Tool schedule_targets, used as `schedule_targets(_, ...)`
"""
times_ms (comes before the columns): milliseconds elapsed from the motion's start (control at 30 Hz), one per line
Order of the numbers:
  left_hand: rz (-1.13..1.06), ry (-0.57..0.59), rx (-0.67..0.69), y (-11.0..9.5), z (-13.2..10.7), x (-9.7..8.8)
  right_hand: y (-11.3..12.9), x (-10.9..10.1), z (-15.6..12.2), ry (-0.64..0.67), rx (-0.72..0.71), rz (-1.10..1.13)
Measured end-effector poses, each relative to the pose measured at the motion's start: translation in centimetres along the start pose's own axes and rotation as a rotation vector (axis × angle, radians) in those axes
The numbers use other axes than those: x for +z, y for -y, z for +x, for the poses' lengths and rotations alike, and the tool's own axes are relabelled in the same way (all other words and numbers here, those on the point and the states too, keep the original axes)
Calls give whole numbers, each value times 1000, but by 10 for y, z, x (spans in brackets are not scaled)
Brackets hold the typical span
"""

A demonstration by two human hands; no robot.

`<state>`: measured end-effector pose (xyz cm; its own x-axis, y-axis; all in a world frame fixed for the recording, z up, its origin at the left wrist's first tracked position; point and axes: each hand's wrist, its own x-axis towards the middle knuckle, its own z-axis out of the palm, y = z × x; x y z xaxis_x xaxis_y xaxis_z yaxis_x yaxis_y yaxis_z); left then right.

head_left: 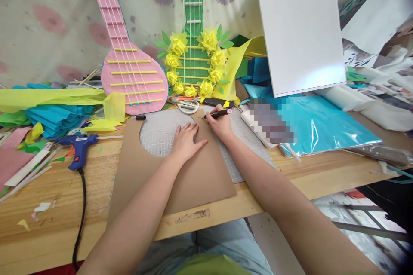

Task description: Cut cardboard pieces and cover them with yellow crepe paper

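A brown cardboard sheet (200, 180) with a large rounded cut-out lies over a grey gridded cutting mat (158, 133). My left hand (186, 144) rests flat on the cardboard beside the cut-out, fingers spread. In my right hand (221, 124) is a black marker (220, 114) with a pink end, its tip at the narrow cardboard strip right of the opening. A black marker cap (140, 117) lies at the sheet's upper left. Just beyond my hands are white-handled scissors (189, 106) and a black and yellow utility knife (217, 102).
Behind stand a pink paper instrument (135, 73) and a green one (193, 60) with yellow paper flowers. A blue glue gun (79, 146) and its cord lie left, near coloured paper scraps. At right are a white board (301, 36) and a blue plastic-wrapped pack (329, 124).
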<state>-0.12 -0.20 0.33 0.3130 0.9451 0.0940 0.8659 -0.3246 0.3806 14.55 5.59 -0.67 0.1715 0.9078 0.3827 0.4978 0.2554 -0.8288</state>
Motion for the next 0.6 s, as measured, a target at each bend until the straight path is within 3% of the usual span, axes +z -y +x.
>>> schedule_targets(600, 23, -36, -17, 1, 1, 3, 14, -10, -11, 0, -6, -90)
